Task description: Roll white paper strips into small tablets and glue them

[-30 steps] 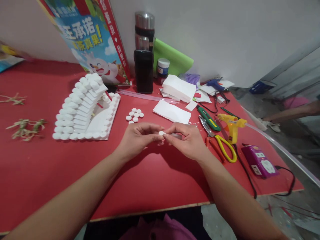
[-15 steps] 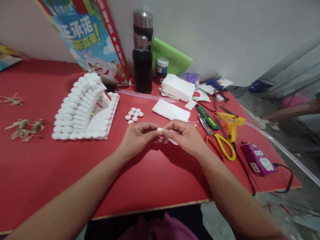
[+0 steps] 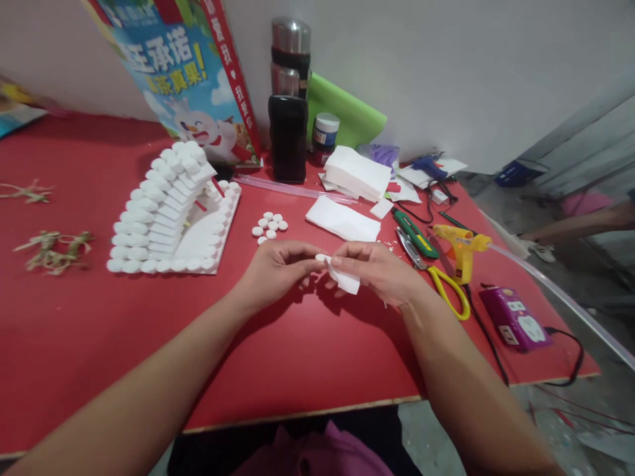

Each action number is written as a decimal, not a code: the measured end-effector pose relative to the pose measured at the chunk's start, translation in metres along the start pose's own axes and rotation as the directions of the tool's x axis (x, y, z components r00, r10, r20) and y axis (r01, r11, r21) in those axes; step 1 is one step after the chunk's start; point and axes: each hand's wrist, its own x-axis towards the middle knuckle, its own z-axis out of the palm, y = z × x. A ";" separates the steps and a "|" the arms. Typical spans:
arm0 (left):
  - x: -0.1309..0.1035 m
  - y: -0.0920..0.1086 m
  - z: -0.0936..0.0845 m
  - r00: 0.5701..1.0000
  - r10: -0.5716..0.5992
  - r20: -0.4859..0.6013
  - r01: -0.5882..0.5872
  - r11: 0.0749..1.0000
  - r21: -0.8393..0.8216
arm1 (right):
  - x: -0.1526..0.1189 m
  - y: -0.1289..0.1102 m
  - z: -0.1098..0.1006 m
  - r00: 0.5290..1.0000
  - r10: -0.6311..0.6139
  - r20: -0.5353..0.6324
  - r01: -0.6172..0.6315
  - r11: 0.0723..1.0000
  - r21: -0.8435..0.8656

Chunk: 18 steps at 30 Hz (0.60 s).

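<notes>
My left hand [image 3: 282,266] is closed in a pinch on the edge of a small round white piece [image 3: 321,258]. My right hand [image 3: 374,270] grips a folded white paper strip [image 3: 347,280], whose loose end hangs below the thumb. The fingertips of both hands almost meet at the round piece; whether strip and piece are joined is hidden. Just beyond my left hand lies a cluster of round white pieces [image 3: 271,225]. Farther left stands a white stepped model [image 3: 163,218] edged with similar round pieces. A stack of white paper strips [image 3: 343,219] lies beyond my hands.
At right on the red table [image 3: 297,370] are a green utility knife [image 3: 415,233], pliers [image 3: 449,291], a yellow glue gun [image 3: 460,250] and a purple power box [image 3: 516,318]. Behind stand a phone [image 3: 288,139], a steel flask [image 3: 291,53] and a printed bag [image 3: 183,79]. Straw figures [image 3: 54,251] lie left.
My right hand has turned, and more of the white paper strip now shows beneath its thumb. The left hand keeps its pinch. The whole view has shifted slightly.
</notes>
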 end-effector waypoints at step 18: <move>0.002 0.006 0.000 0.998 -0.020 -0.057 0.020 1.000 0.000 | 0.006 0.000 0.001 0.991 0.110 -0.080 -0.081 0.950 0.301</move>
